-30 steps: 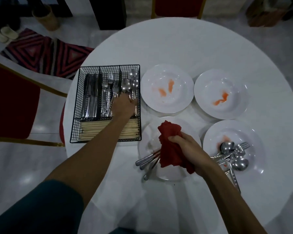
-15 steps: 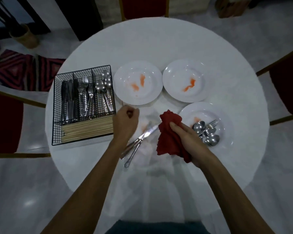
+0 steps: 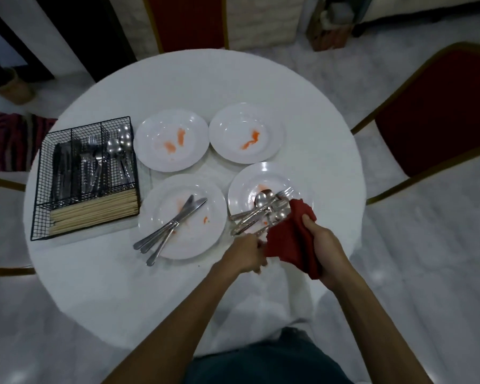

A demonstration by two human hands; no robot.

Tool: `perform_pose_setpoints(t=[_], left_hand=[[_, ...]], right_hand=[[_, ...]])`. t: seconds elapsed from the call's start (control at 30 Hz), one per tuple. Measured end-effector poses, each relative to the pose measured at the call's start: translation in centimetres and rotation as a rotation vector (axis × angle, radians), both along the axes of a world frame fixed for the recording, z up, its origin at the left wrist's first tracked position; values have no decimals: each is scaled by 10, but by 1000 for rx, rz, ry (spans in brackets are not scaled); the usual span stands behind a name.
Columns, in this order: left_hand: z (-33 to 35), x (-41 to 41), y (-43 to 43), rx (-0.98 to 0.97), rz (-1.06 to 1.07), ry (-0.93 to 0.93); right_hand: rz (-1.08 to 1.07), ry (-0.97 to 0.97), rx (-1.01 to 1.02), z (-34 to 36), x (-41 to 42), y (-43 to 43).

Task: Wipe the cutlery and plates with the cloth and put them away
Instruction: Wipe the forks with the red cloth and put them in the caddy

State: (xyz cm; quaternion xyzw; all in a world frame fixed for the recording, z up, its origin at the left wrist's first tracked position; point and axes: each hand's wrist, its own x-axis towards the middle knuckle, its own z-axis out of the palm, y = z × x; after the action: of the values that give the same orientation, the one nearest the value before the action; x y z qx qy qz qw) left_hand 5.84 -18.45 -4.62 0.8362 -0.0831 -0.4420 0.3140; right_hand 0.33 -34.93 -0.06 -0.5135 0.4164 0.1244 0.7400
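Four white plates with orange smears lie on the round white table (image 3: 261,79). The near left plate (image 3: 161,195) carries three knives (image 3: 175,223). Spoons and forks (image 3: 266,203) are piled on the near right plate (image 3: 241,189). My left hand (image 3: 247,253) grips the handle end of a spoon (image 3: 279,216) from that pile, at the plate's near edge. My right hand (image 3: 323,245) holds a bunched red cloth (image 3: 291,234), which touches the spoon's bowl. The far left plate (image 3: 171,139) and the far right plate (image 3: 245,133) carry no cutlery.
A black wire caddy (image 3: 39,212) at the table's left holds knives, forks, spoons and a row of chopsticks (image 3: 94,212). Red chairs stand at the right (image 3: 441,112), the far side (image 3: 186,20) and the left. The table's near edge is just in front of me.
My left hand left the caddy, crossed the near left plate and took a spoon handle at the near right plate. The cloth hand moved onto that cutlery. The camera view shifted.
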Motion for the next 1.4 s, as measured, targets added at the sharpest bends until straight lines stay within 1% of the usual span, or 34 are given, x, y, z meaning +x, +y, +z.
perform_pose_setpoints(t=[0.03, 0.07, 0.1, 0.2, 0.3, 0.37, 0.43, 0.5, 0.6, 0.67, 0.77, 0.83, 0.93, 1.0, 1.1, 1.13, 1.23, 1.33, 1.4], left_hand=[[-1, -4, -9, 21, 6, 64], [-2, -7, -17, 49, 26, 90], [-3, -10, -25, 81, 38, 77], [6, -20, -43, 210, 31, -63], [9, -28, -53, 239, 84, -110], [5, -29, -56, 229, 97, -83], [-1, -28, -57, 161, 203, -93], [3, -27, -56, 15, 387, 20], [25, -27, -47, -122, 653, 162], [37, -26, -38, -187, 747, 223], [58, -29, -25, -240, 797, 255], [72, -33, -18, -253, 767, 218], [91, -38, -14, -269, 650, 136], [102, -42, -16, -285, 559, 89], [110, -51, -23, -246, 367, 22], [110, -55, -26, -213, 292, -6], [110, -70, -32, -139, 144, -66], [116, -79, -25, -159, 154, -112], [125, -73, -12, -166, 182, -144]], right_hand=[[-12, 2, -5, -2, -6, -10], [-24, 2, -7, -4, -12, -18], [-27, 1, -11, -5, -17, -26], [-28, 10, -31, -10, -29, -42], [-31, 5, -40, -8, -35, -51], [-33, 0, -48, -7, -38, -54], [-33, -4, -43, -7, -39, -56], [-30, -10, -25, -4, -38, -56], [-32, -5, 13, -1, -37, -55], [-43, 0, 23, -4, -35, -52], [-58, -1, 30, -12, -30, -46], [-69, 6, 15, -14, -26, -41], [-99, 29, 38, -19, -21, -36], [-157, 29, 135, -21, -17, -29], [-191, -70, 326, -11, -6, -15], [-177, -104, 352, -6, -1, -9], [-127, -172, 341, 5, 16, 3], [-138, -209, 309, 11, 27, 1], [-129, -229, 180, 10, 29, -3]])
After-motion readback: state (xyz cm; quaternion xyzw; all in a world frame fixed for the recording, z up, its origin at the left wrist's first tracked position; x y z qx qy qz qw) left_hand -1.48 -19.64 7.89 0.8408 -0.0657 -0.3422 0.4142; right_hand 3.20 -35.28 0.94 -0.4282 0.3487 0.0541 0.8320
